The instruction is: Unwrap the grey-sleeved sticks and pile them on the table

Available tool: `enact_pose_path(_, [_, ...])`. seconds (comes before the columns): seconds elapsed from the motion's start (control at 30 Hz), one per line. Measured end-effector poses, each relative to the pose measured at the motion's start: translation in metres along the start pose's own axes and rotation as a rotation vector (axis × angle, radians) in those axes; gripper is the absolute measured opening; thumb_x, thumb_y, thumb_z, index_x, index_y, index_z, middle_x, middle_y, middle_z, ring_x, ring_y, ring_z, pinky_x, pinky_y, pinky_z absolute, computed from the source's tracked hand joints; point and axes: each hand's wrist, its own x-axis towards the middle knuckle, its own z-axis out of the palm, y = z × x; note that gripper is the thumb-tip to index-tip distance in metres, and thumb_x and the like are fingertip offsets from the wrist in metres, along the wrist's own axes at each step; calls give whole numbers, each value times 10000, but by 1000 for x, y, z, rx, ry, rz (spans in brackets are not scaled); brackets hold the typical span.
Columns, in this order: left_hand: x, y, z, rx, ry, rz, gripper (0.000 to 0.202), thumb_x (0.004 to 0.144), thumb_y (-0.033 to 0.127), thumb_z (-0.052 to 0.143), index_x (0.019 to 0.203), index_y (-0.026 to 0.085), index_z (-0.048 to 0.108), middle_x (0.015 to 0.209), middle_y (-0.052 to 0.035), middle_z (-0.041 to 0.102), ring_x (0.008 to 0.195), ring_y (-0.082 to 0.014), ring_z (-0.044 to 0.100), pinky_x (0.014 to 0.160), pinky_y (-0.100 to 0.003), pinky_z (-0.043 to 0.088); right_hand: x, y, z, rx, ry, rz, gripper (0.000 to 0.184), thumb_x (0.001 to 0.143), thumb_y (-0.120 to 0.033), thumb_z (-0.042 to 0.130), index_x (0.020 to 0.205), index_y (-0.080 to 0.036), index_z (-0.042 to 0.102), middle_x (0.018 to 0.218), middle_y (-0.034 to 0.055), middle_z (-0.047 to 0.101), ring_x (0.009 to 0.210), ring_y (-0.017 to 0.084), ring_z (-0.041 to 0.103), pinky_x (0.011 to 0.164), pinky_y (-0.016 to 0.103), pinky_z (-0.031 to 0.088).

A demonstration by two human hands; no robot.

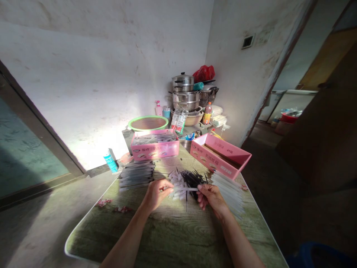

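Observation:
Between my two hands a thin translucent pen barrel point(184, 188) is held level above the table. My left hand point(156, 193) pinches its left end with thumb and forefinger. At the other end my right hand point(211, 197) has its fingertips closed on it. Just beyond lie a pile of small whitish pieces point(177, 180) and a heap of thin black sticks point(193, 178), perhaps pen refills. To the left is a stack of slim grey pens point(137, 175). Pale clear tubes point(228, 191) lie in a bundle by my right hand.
A pink box point(154, 152) filled with slim pieces stands at the wood-patterned table's point(178, 238) far edge. Right of it sits another pink box point(220, 158), its visible inside bare. Behind are a green-rimmed basin point(147, 128), stacked steel pots point(185, 97) and a drink bottle point(207, 114).

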Motion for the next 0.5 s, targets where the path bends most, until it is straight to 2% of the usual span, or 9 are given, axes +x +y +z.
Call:
enact_pose_path(0.13, [1,-1,-1,-11,8,3,86,769,244,704,812,201,766,750,-26,745,673,-188,657,636,-296,509,0,0,0,18,-22,40,493,681,-618,765,717,-146,628,546,22,674,389,126,595,346,213,469])
enact_pose_path(0.3, [1,-1,-2,-41,8,-15,75,758,248,711,795,220,771,716,-22,731,647,-198,647,626,-309,511,-1,-1,0,-19,-38,40,499,707,-635,731,698,-150,611,485,-4,626,343,110,550,303,188,404])
enact_pose_path(0.43, [1,-3,-1,-72,12,-32,82,752,269,709,791,230,770,741,-30,743,678,-218,662,631,-321,511,-2,-3,-2,28,-68,24,454,676,-571,789,733,-153,619,574,11,681,408,114,601,372,200,469])
enact_pose_path(0.5, [1,-4,-1,-68,15,-31,85,749,263,707,796,231,771,747,-31,745,686,-219,665,642,-325,511,-1,-4,-2,19,-58,50,476,692,-603,762,732,-148,629,563,21,679,407,123,607,369,207,473])
